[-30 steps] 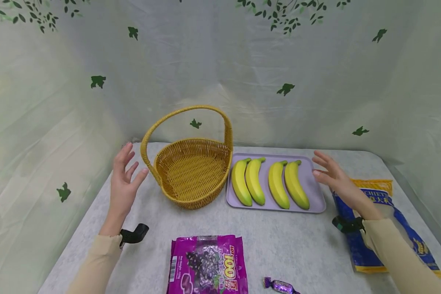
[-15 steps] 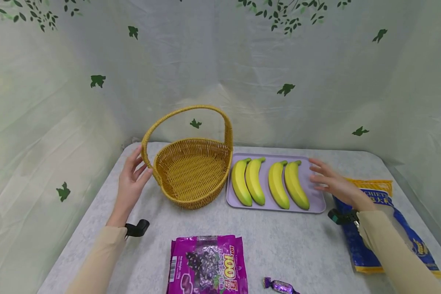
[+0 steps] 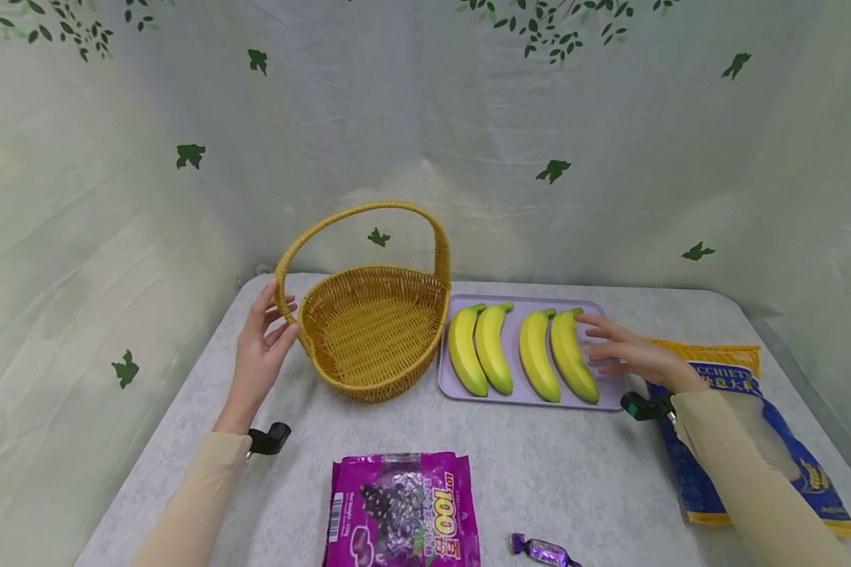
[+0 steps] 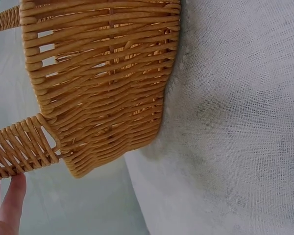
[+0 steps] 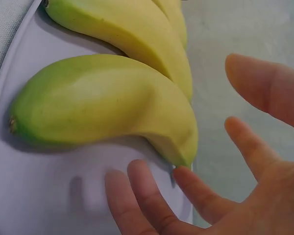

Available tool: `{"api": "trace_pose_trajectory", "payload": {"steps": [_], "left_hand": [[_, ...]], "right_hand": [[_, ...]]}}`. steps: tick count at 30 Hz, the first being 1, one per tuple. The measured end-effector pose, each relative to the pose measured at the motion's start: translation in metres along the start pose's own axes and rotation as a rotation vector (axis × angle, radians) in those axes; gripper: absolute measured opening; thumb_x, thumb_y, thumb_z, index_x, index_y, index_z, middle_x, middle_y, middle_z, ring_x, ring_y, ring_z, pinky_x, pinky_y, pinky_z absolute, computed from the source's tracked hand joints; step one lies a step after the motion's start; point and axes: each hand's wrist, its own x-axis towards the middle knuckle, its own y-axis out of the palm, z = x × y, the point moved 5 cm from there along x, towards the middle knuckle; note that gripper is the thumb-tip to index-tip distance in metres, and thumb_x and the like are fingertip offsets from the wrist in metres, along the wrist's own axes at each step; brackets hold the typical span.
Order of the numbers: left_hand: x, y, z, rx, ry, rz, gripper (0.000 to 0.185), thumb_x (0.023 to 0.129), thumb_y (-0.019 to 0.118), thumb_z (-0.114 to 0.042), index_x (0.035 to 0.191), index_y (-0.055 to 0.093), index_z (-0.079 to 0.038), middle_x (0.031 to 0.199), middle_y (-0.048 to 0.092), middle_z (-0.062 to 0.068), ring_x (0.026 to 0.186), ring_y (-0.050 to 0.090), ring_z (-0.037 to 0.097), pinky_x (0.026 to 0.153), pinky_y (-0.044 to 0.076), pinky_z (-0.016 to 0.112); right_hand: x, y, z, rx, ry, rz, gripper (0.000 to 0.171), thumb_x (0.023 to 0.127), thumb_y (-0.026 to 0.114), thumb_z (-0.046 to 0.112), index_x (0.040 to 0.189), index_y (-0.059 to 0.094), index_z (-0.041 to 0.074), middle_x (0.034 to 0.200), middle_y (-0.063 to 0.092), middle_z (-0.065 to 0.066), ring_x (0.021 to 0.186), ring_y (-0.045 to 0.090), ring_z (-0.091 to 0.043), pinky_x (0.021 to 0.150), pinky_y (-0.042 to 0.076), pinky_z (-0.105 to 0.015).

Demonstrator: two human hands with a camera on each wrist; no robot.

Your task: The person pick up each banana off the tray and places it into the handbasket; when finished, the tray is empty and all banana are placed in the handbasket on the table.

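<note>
A woven yellow basket (image 3: 372,335) with a tall handle (image 3: 369,208) stands at the back of the table. My left hand (image 3: 268,335) is open beside its left end, and the fingers touch the handle's base. In the left wrist view the basket wall (image 4: 103,83) fills the frame, with one fingertip (image 4: 11,203) just under the handle (image 4: 19,152). Several yellow-green bananas lie on a lilac tray (image 3: 525,398). My right hand (image 3: 613,346) hovers open at the tray's right edge, fingers spread beside the rightmost banana (image 3: 573,356). Close up, that banana (image 5: 103,112) lies just past the fingers (image 5: 137,196).
A purple candy bag (image 3: 401,510) lies at the front middle, with one wrapped purple candy (image 3: 539,550) to its right. A blue and yellow snack bag (image 3: 752,425) lies under my right forearm. Leaf-printed cloth walls close in the table at the back and sides.
Both hands have moved inward. The left hand has come to the basket's handle base, and the right hand has dropped lower and leftward to the rightmost banana.
</note>
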Motion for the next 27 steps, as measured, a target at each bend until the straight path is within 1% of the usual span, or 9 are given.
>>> {"api": "trace_pose_trajectory", "payload": {"steps": [2,4,6,9,13,17,20,23,27], "left_hand": [[0.0,0.0,0.002,-0.012,-0.001,0.001,0.072,0.09,0.055,0.014,0.15,0.028,-0.014,0.129,0.045,0.028,0.115,0.047,0.034,0.091,0.043,0.016],[0.0,0.0,0.003,-0.027,0.0,0.003,0.072,0.09,0.054,0.014,0.15,0.028,-0.014,0.128,0.044,0.028,0.115,0.046,0.034,0.09,0.044,0.015],[0.0,0.001,0.004,-0.037,0.002,0.001,0.072,0.09,0.054,0.015,0.15,0.027,-0.014,0.127,0.044,0.028,0.115,0.046,0.037,0.09,0.044,0.015],[0.001,0.001,0.003,-0.038,0.006,-0.003,0.072,0.09,0.053,0.016,0.15,0.026,-0.013,0.127,0.044,0.028,0.115,0.043,0.045,0.09,0.044,0.015],[0.001,0.001,0.001,-0.015,0.004,-0.005,0.072,0.09,0.052,0.016,0.15,0.026,-0.013,0.126,0.044,0.029,0.115,0.042,0.049,0.09,0.043,0.014],[0.0,0.001,0.0,-0.003,0.0,-0.006,0.071,0.09,0.052,0.015,0.15,0.025,-0.013,0.127,0.044,0.029,0.115,0.042,0.047,0.09,0.043,0.015],[0.0,0.001,-0.001,0.004,-0.004,-0.007,0.071,0.09,0.052,0.015,0.15,0.025,-0.013,0.127,0.043,0.03,0.115,0.044,0.043,0.09,0.043,0.015],[-0.001,0.002,-0.001,0.01,-0.006,-0.007,0.071,0.091,0.052,0.014,0.15,0.025,-0.013,0.127,0.043,0.03,0.115,0.044,0.041,0.09,0.044,0.015],[-0.001,0.002,-0.001,0.013,-0.017,-0.007,0.071,0.091,0.052,0.014,0.151,0.025,-0.014,0.127,0.043,0.03,0.116,0.044,0.043,0.09,0.043,0.014]], "right_hand": [[0.004,0.003,0.002,-0.026,0.008,0.008,0.074,0.097,0.055,0.024,0.155,0.009,0.016,0.153,0.0,-0.029,0.129,0.034,-0.046,0.1,0.038,-0.055],[0.008,0.006,0.003,-0.059,0.017,0.014,0.075,0.097,0.057,0.026,0.155,0.011,0.015,0.153,0.001,-0.03,0.125,0.039,-0.044,0.098,0.04,-0.054],[0.012,0.008,0.004,-0.089,0.028,0.015,0.075,0.096,0.058,0.027,0.155,0.012,0.015,0.152,0.002,-0.031,0.122,0.042,-0.042,0.097,0.041,-0.053],[0.016,0.01,0.005,-0.125,0.033,0.016,0.074,0.096,0.057,0.027,0.154,0.014,0.015,0.151,0.003,-0.032,0.121,0.041,-0.041,0.095,0.041,-0.054],[0.021,0.011,0.004,-0.169,0.037,0.0,0.07,0.096,0.056,0.026,0.153,0.017,0.014,0.15,0.005,-0.033,0.122,0.039,-0.045,0.094,0.041,-0.056],[0.026,0.013,0.004,-0.208,0.044,-0.022,0.067,0.096,0.055,0.024,0.152,0.022,0.012,0.15,0.008,-0.033,0.126,0.032,-0.049,0.093,0.04,-0.058],[0.029,0.015,0.004,-0.217,0.048,-0.04,0.065,0.095,0.056,0.022,0.151,0.024,0.01,0.149,0.011,-0.034,0.127,0.028,-0.05,0.093,0.04,-0.059],[0.03,0.017,0.004,-0.218,0.047,-0.056,0.065,0.095,0.056,0.02,0.151,0.025,0.009,0.147,0.014,-0.037,0.124,0.031,-0.051,0.091,0.042,-0.059],[0.03,0.017,0.004,-0.194,0.052,-0.082,0.065,0.095,0.056,0.019,0.151,0.024,0.01,0.145,0.015,-0.037,0.121,0.037,-0.048,0.091,0.043,-0.057]]}}
